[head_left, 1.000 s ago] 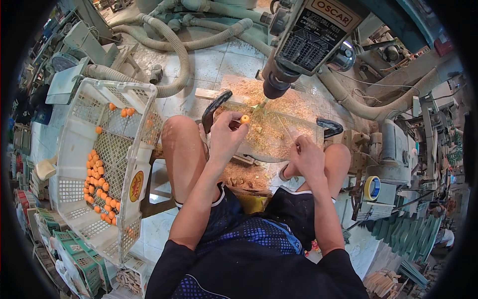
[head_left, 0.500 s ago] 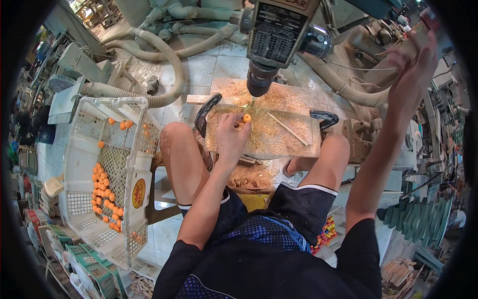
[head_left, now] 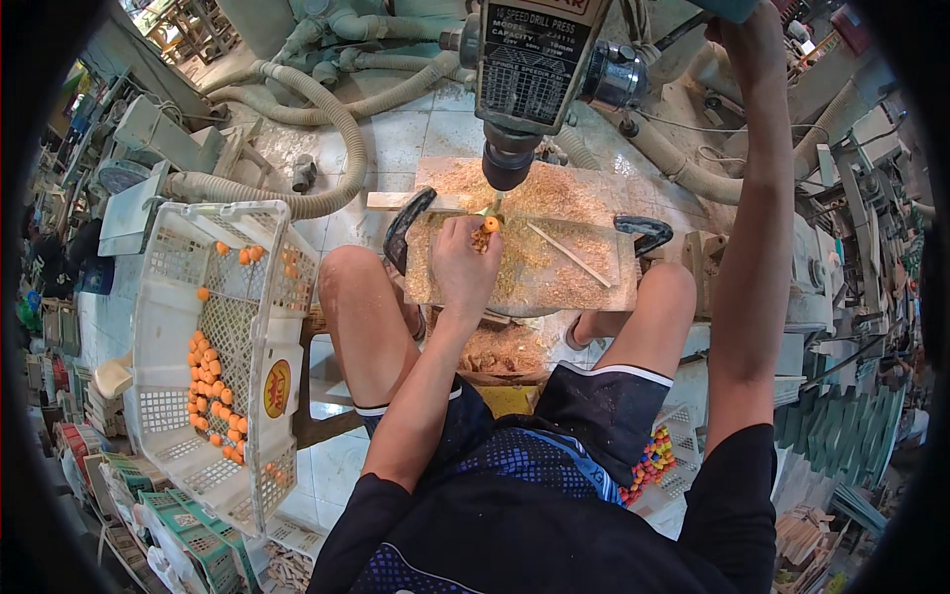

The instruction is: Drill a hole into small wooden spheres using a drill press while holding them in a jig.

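Beneath the drill press (head_left: pixel 539 69), my left hand (head_left: pixel 465 259) is closed on a small round orange piece (head_left: pixel 490 225) with a hole in its face. It holds the piece on a board (head_left: pixel 584 287) strewn with wood shavings, just below the chuck (head_left: pixel 506 166) and its bit (head_left: pixel 499 201). Raised high at the upper right, my right hand (head_left: pixel 747 38) is closed round the end of a dark lever (head_left: pixel 683 36) on the press. The press head partly hides its fingertips.
A white plastic crate (head_left: pixel 148 346) with several orange pieces stands at the left. Black clamps (head_left: pixel 643 236) and a thin wooden stick (head_left: pixel 571 254) are on the board. Ribbed hoses (head_left: pixel 341 139) curl behind. A basket of coloured pieces (head_left: pixel 653 460) sits beside my right thigh.
My right hand, open and raised at the far right before, has moved left and closed on the lever. My left hand stays under the chuck with the orange piece.
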Tool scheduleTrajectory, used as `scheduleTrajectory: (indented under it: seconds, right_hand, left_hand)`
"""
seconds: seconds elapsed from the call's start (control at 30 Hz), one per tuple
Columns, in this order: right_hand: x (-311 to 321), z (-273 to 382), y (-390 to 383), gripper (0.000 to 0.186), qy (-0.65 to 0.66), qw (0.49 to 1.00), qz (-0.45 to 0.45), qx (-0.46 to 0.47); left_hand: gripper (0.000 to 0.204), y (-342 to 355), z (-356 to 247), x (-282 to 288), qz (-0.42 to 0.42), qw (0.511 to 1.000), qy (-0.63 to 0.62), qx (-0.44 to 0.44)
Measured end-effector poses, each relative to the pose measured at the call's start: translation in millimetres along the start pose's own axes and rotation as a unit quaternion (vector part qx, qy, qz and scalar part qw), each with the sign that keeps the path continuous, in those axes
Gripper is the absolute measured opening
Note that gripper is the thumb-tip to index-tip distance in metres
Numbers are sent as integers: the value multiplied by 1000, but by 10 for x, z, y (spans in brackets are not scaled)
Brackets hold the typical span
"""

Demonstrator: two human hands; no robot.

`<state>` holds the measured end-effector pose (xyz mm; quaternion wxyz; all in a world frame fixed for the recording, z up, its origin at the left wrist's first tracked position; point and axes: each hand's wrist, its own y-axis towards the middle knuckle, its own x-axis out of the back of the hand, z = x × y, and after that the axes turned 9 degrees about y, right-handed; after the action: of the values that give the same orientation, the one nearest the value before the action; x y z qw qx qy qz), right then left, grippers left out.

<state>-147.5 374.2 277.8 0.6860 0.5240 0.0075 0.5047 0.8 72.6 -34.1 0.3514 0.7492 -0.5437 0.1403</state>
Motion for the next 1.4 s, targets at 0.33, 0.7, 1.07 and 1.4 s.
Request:
scheduleTrajectory:
  seconds: [0.33,0.7,1.07,1.4]
  right_hand:
    - [-97,-253,68,9,-490,848,40,199]
    - [-198,-238,42,3,-311,939,18,143]
    - [-163,-147,18,8,-355,889,-19,289]
    - [-197,-407,24,10,-567,788,-31,238]
  left_hand:
    - [24,20,-9,-153,-25,1000,8,14]
    - [22,39,-34,-199,-5,998,-24,51]
    - [28,37,-29,-194,-37,995,97,-14]
    - [38,117,48,-146,-10,999,31,3]
